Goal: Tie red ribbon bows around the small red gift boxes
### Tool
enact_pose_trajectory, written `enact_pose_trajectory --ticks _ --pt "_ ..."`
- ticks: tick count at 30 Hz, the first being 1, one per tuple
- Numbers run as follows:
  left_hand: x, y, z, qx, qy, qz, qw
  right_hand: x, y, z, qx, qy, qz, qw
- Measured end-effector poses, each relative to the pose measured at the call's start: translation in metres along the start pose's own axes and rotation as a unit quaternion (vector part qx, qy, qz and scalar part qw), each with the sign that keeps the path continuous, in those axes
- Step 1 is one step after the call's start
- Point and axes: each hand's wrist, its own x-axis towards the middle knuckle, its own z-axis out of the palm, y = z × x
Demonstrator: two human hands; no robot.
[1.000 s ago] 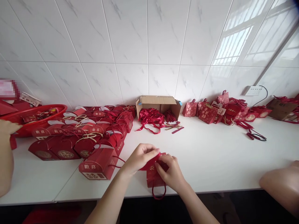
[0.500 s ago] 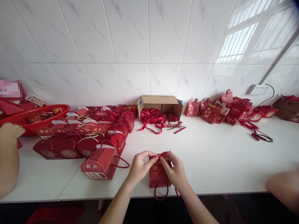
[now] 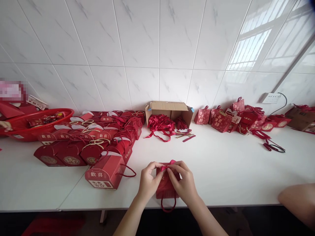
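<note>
Head view: thumb and forefinger of the left hand (image 3: 149, 182) and right hand (image 3: 183, 180) pinch a glossy, satin-like ribbon (image 3: 163, 168) over a red paper box (image 3: 164, 192), which sits at the front edge of the white table (image 3: 228, 177), its cord handle (image 3: 168, 210) looping past that edge. Fingers hide part of its face. Just left, a round-topped carton (image 3: 105, 172) reads 歡喜, its cord sticking out toward the left hand; packed cartons (image 3: 72, 154) stretch behind it. Midway along the back edge, an open corrugated box (image 3: 169, 105) spills ribbons (image 3: 159, 123). A plastic basin (image 3: 18, 135) occupies the left end, another person's hand (image 3: 5, 125) at its rim; tapered boxes (image 3: 220, 122) line the back right.
</note>
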Motion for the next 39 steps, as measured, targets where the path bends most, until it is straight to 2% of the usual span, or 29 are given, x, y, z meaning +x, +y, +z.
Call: enact_pose_trajectory --ticks 3,10,16,20,24,29,34,39 --pt "-0.001 0.0 0.002 -0.015 0.01 -0.008 1.0 -0.002 0.001 -0.002 -0.018 -0.005 0.013 1.0" --pt "0.0 0.002 0.004 -0.048 0.004 -0.031 0.998 0.0 0.0 -0.005 0.051 -0.025 0.135 0.989" --pt "0.002 0.003 0.006 -0.056 0.008 -0.033 0.998 0.0 0.0 -0.005 0.092 -0.042 0.155 0.983" --pt "0.002 0.002 0.009 -0.064 0.021 -0.036 0.997 0.002 -0.001 -0.006 0.115 -0.099 0.168 0.974" --pt "-0.002 0.002 0.006 -0.031 0.059 0.008 0.998 0.001 0.0 -0.007 0.129 -0.097 0.17 0.972" --pt "-0.007 0.007 -0.003 0.084 -0.002 0.094 0.992 -0.002 -0.002 -0.009 0.127 -0.083 0.161 0.975" --pt "-0.003 0.01 -0.008 0.08 -0.03 0.092 0.992 -0.003 -0.004 -0.025 0.074 -0.119 0.133 0.981" --pt "-0.001 0.02 -0.021 0.095 -0.102 0.07 0.988 -0.002 -0.004 -0.054 -0.008 -0.158 0.086 0.984"
